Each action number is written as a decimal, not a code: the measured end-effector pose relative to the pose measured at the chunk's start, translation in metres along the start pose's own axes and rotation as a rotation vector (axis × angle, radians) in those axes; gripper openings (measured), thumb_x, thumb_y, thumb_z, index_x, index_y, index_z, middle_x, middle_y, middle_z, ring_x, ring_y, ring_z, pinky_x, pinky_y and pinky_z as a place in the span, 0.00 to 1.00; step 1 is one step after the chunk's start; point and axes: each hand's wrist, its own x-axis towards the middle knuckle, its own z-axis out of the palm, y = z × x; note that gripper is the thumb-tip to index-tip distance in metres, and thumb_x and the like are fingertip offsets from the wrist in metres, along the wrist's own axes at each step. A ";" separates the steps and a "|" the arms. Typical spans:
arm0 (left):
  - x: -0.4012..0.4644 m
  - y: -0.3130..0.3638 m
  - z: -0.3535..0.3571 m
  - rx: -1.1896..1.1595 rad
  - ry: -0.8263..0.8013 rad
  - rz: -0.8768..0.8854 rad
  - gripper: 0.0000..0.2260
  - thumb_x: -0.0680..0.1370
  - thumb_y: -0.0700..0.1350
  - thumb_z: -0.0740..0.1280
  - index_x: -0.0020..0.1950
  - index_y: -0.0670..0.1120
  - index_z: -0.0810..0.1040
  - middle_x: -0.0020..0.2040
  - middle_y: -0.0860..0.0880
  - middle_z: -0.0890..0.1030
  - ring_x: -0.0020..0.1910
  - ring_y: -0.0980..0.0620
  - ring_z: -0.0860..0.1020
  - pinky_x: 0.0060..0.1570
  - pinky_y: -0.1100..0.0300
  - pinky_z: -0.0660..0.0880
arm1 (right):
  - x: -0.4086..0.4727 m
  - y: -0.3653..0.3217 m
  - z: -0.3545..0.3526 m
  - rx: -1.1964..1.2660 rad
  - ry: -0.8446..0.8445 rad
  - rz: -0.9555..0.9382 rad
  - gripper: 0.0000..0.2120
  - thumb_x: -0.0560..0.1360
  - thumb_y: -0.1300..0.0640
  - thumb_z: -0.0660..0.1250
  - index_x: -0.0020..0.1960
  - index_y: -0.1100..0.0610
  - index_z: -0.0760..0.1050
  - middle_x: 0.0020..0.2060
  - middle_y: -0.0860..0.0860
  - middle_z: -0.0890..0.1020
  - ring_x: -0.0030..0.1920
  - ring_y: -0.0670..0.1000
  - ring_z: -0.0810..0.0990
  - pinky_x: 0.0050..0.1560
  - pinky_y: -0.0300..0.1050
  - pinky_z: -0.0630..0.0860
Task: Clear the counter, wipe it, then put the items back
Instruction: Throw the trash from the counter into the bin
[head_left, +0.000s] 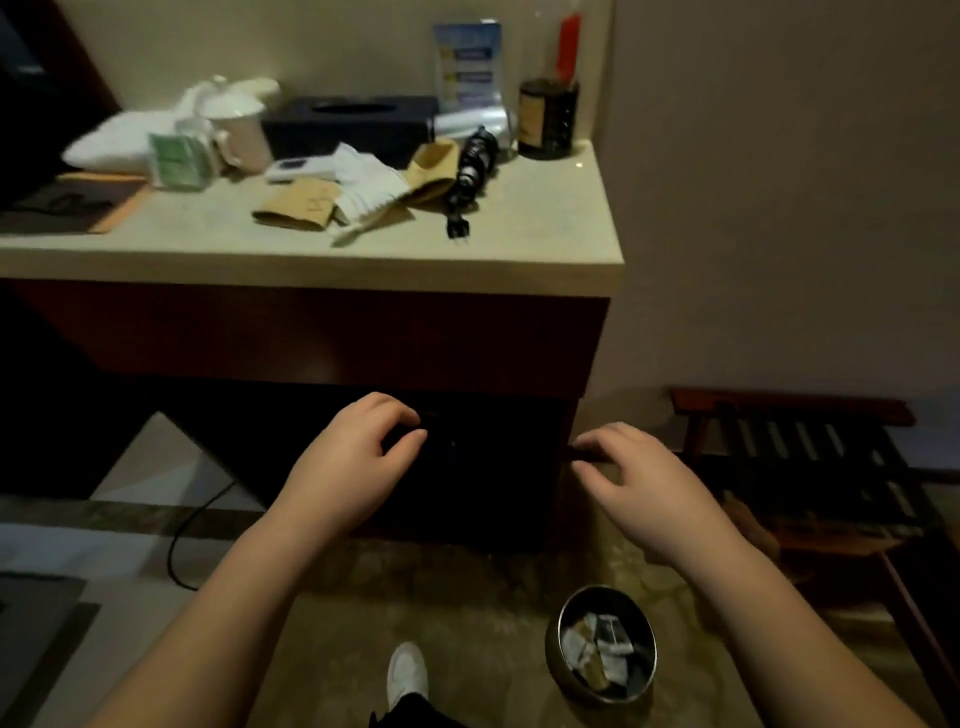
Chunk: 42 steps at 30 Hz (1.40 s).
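Observation:
The pale stone counter (545, 244) carries several items: a white lidded mug (239, 124), a black tissue box (353, 124), a green packet (176, 161), a white remote (296, 169), brown paper sleeves (296, 208), white folded slippers (371, 189), a black hair dryer (472, 166) with its plug, and a dark jar (545, 119). Below the counter's front, my left hand (353, 457) and my right hand (644, 483) are curled on the two ends of a dark object (467, 452). It barely stands out against the dark cabinet, so its shape is unclear.
A white bundle (119, 140) and a brown mat (78, 202) lie at the counter's left end. A blue leaflet (467, 62) leans on the wall. On the floor stand a metal bin (602, 644) with rubbish and a slatted wooden rack (805, 452); a cable (197, 519) trails left.

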 end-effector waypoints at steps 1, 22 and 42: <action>0.001 -0.005 -0.007 -0.001 0.018 -0.004 0.12 0.80 0.51 0.63 0.61 0.50 0.78 0.54 0.60 0.73 0.53 0.63 0.71 0.44 0.73 0.66 | 0.004 -0.007 0.000 0.007 0.000 -0.018 0.16 0.79 0.45 0.60 0.66 0.46 0.72 0.59 0.39 0.73 0.62 0.42 0.71 0.64 0.45 0.71; 0.201 -0.097 -0.168 0.202 0.237 -0.187 0.18 0.79 0.52 0.62 0.67 0.46 0.75 0.65 0.45 0.73 0.62 0.45 0.73 0.60 0.46 0.73 | 0.220 -0.187 -0.060 -0.292 0.205 -0.289 0.19 0.77 0.50 0.64 0.68 0.49 0.71 0.64 0.47 0.73 0.62 0.49 0.72 0.61 0.48 0.72; 0.290 -0.132 -0.165 0.248 -0.157 -0.446 0.32 0.72 0.64 0.70 0.66 0.43 0.74 0.59 0.43 0.78 0.56 0.45 0.75 0.57 0.54 0.74 | 0.320 -0.216 -0.042 -0.843 0.097 -0.391 0.24 0.76 0.54 0.67 0.70 0.44 0.66 0.68 0.46 0.73 0.68 0.52 0.69 0.67 0.51 0.65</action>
